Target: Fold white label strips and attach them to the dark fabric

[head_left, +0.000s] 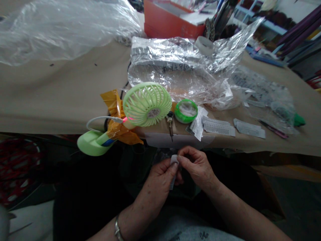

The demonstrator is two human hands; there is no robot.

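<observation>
Over my lap, just in front of the table edge, my left hand (162, 172) pinches a small white label strip (174, 158) between thumb and fingers. My right hand (197, 164) is closed at the strip's upper right edge, thumb and forefinger pressed together on it. The strip's lower end hangs below the left thumb; fingers cover its middle. On the table edge beyond lie printed label strips (218, 126) in a fanned stack, with a looser pile (199, 123) beside them and another stack (249, 128) farther right. A green round tub (186, 111) holds something whitish.
A green fan (147, 104) with a white cable is fixed at the table edge with orange tape (117, 129). Next to it lies a thin pointed tool (171, 126). Clear plastic bags (175, 67), a tape roll (204, 45) and a red box (170, 25) stand behind.
</observation>
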